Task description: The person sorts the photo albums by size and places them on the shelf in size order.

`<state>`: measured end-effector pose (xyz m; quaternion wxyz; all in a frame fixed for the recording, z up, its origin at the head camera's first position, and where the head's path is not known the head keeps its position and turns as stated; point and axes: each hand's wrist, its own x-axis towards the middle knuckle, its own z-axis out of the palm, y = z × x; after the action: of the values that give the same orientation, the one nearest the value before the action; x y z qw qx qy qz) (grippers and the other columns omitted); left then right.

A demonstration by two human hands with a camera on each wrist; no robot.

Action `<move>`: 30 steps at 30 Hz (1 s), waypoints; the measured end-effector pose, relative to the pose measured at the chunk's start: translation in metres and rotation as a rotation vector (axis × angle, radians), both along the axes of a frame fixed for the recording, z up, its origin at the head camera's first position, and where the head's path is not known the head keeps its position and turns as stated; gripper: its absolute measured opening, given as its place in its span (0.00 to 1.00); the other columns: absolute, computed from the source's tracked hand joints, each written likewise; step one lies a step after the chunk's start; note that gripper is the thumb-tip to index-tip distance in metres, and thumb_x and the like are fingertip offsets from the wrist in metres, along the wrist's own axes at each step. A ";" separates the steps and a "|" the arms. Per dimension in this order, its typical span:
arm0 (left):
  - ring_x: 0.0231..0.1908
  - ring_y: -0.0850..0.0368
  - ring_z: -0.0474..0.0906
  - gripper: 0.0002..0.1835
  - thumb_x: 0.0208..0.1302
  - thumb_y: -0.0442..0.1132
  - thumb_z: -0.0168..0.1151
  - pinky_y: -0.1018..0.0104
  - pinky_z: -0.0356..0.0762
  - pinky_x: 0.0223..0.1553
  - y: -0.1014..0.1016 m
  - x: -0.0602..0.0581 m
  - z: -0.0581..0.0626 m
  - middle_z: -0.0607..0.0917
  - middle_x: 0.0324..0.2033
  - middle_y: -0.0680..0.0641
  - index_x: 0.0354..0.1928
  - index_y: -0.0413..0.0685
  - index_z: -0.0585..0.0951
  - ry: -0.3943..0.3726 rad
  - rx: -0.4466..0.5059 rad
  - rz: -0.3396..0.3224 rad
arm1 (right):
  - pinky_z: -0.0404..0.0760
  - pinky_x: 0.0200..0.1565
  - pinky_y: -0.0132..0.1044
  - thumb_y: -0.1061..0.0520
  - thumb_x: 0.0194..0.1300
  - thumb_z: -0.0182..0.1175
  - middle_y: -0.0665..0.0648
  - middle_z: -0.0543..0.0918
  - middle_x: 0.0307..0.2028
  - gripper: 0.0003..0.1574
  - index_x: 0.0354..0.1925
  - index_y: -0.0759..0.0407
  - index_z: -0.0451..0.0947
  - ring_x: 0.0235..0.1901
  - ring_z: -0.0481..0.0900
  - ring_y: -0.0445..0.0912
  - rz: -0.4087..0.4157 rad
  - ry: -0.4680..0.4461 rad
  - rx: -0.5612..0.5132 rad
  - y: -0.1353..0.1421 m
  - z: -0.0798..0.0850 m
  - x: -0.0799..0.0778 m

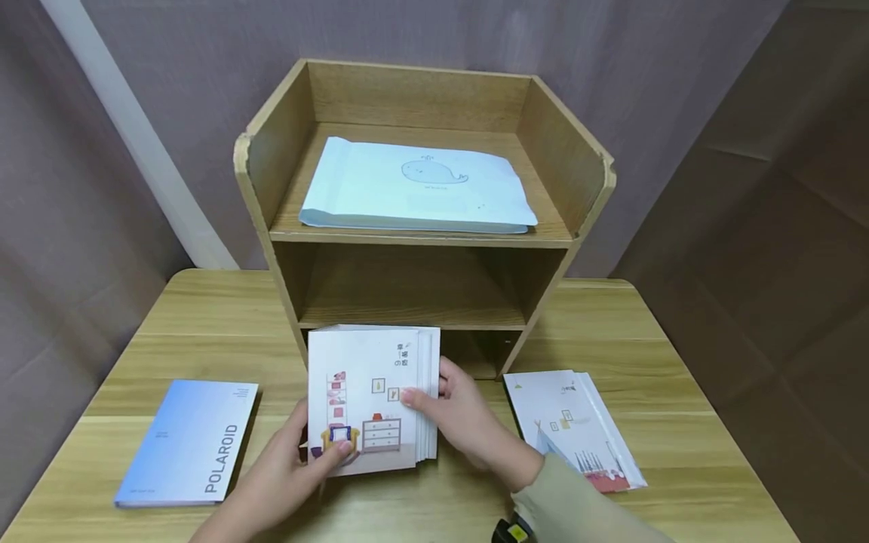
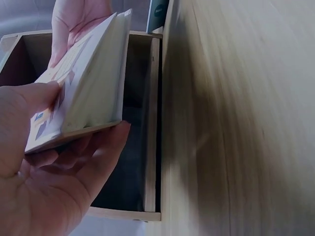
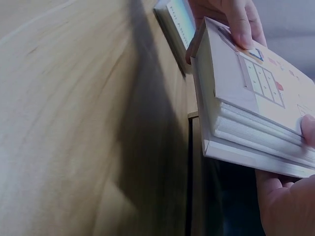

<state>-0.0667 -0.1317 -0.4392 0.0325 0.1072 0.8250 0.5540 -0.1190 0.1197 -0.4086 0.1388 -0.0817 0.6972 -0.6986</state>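
Both hands hold a thick white book with a printed armchair and drawers on its cover, raised above the table in front of the shelf. My left hand grips its lower left corner, thumb on the cover and fingers beneath. On the other side my right hand pinches the edge, thumb on top and fingers behind. The left wrist view shows the book's page block between the covers, tilted. In the right wrist view, layered page edges face the camera.
A wooden shelf unit stands at the back, a white whale-print book lying on its top level. To the left on the table lies a blue POLAROID book; to the right, another white illustrated book.
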 end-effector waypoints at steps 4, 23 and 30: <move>0.38 0.61 0.81 0.34 0.59 0.52 0.68 0.66 0.82 0.39 0.002 0.001 0.002 0.81 0.44 0.56 0.65 0.63 0.65 0.049 0.014 0.025 | 0.85 0.38 0.47 0.58 0.62 0.67 0.60 0.85 0.44 0.30 0.61 0.56 0.68 0.39 0.85 0.55 -0.008 0.005 0.004 -0.001 0.004 -0.002; 0.37 0.50 0.83 0.34 0.61 0.34 0.67 0.59 0.84 0.33 0.014 -0.009 0.022 0.82 0.44 0.45 0.68 0.57 0.65 0.106 0.326 0.069 | 0.85 0.36 0.45 0.57 0.68 0.60 0.59 0.84 0.45 0.29 0.64 0.57 0.63 0.37 0.85 0.52 0.018 0.112 0.107 -0.002 0.048 -0.005; 0.39 0.50 0.81 0.34 0.61 0.33 0.67 0.61 0.84 0.36 0.015 -0.011 0.028 0.80 0.45 0.44 0.68 0.54 0.65 0.112 0.318 0.105 | 0.85 0.36 0.45 0.59 0.69 0.59 0.60 0.83 0.45 0.30 0.65 0.58 0.60 0.37 0.85 0.52 0.016 0.100 0.130 -0.003 0.062 0.001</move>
<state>-0.0779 -0.1164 -0.4116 -0.0598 0.0983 0.7319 0.6716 -0.1181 0.1167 -0.3467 0.1141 -0.1130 0.7464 -0.6459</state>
